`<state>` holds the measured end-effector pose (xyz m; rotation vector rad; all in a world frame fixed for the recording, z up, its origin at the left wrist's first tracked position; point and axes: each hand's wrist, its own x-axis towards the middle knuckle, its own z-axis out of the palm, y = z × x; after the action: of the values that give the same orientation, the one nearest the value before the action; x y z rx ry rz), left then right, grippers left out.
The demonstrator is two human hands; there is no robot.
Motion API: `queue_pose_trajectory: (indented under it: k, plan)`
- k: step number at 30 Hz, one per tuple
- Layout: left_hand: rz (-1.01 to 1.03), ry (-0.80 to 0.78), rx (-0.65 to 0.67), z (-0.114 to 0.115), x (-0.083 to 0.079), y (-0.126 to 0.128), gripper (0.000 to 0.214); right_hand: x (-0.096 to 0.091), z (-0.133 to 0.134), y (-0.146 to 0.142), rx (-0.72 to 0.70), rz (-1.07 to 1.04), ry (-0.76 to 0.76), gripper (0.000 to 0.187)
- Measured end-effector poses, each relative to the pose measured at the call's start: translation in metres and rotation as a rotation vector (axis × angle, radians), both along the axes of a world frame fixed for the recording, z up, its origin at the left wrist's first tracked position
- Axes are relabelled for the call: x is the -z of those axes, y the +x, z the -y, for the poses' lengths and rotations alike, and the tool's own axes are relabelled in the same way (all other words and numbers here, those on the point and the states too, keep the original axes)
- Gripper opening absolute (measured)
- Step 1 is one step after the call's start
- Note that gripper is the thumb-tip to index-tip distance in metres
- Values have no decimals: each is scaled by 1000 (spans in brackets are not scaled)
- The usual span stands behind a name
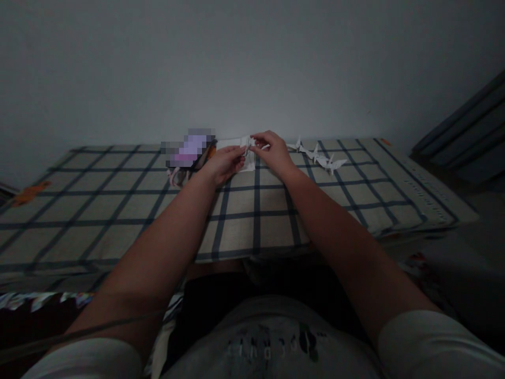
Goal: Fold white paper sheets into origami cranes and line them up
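Note:
Over the far middle of the table, my left hand (225, 165) pinches a small folded piece of white paper (250, 144) from the left. My right hand (274, 151) has its thumb and fingertips closed on the right side of that same piece. Fine folds are too small and dim to make out. Beneath the hands lie flat white paper sheets (248, 166), partly covered by my left hand. To the right of my right hand several folded paper cranes (332, 164) stand in a slanting row, their wings and necks pointing up.
A checked cloth (158, 205) covers the table. Left of my left hand, a blurred-out lit screen (191, 150) leans on a pinkish thing (173, 176). The grey wall (252, 68) rises behind the table's back edge. Dark folded fabric (473, 126) hangs at the right.

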<state>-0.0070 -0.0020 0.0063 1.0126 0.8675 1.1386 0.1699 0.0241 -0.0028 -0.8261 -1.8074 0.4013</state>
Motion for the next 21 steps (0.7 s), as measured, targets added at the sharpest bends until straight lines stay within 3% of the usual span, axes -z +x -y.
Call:
queue_pose_trajectory:
  k: [5, 14, 21]
  plan:
    - [16, -14, 3, -1, 0, -1, 13, -3, 5, 0, 12, 64, 38, 14]
    - [-44, 1, -23, 0, 0, -1, 16, 0, 1, -1, -26, 103, -34, 14]
    - [-36, 5, 21, 1, -3, -4, 14, -4, 5, 1, 6, 106, 33, 13]
